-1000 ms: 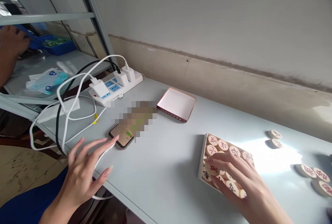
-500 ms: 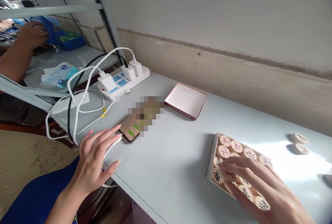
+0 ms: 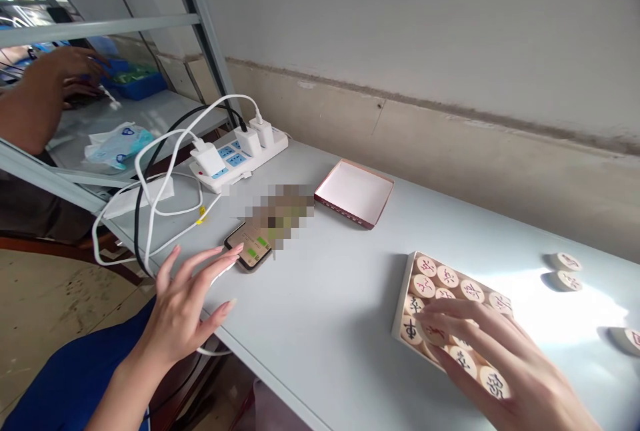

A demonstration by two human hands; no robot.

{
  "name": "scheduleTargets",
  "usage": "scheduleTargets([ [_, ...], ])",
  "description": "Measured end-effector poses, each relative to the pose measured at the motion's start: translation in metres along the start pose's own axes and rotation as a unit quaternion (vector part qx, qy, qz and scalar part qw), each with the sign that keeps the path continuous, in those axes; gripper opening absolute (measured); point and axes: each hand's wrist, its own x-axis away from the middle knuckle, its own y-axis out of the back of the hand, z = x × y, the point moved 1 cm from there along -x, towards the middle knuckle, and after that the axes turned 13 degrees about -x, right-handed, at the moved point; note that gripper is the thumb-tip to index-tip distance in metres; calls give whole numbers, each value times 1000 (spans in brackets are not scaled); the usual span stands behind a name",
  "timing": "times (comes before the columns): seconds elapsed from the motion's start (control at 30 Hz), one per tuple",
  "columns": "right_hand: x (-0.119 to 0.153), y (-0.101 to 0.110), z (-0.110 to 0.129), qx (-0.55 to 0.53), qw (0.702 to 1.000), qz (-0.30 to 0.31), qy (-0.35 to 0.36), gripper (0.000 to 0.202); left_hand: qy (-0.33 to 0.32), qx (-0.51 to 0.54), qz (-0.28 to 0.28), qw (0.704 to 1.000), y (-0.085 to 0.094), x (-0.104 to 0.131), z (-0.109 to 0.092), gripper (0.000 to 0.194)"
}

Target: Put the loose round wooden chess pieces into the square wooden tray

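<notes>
My right hand (image 3: 495, 351) pinches a round wooden Chinese chess piece (image 3: 434, 333) with a red character, over the near left part of a shallow box (image 3: 406, 284). Wooden pieces with red or black characters, such as a black-marked one (image 3: 411, 329), fill much of that box; my fingers hide the rest. At the table's near edge, my left hand (image 3: 187, 304) is open with fingers spread. Its fingertips are at the near end of a phone (image 3: 254, 251), beside a white cable; whether they press on it I cannot tell.
An upturned box lid (image 3: 355, 194) lies toward the wall. Loose chess pieces (image 3: 569, 262) sit at the right. A power strip (image 3: 240, 154) with plugged chargers and looping cables stands at the back left. Beyond a metal shelf frame (image 3: 210, 51), another person's arm (image 3: 35, 98) works near a blue bin (image 3: 140, 81).
The view has shifted slightly, bringing more of a loose piece in at the right edge. My left fingertips reach a little further over the phone. The other person's hand has moved right.
</notes>
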Motion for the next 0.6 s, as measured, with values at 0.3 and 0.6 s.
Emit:
scheduleTargets([
  [0.3,-1,0,2,-10,1000,4,-5,20,-3,-9,-10,1000,-1,-1,0,51],
  [0.6,3,1,1,4,1000,-5,-17,21,-2,-9,-10,1000,-1,-1,-1,52],
])
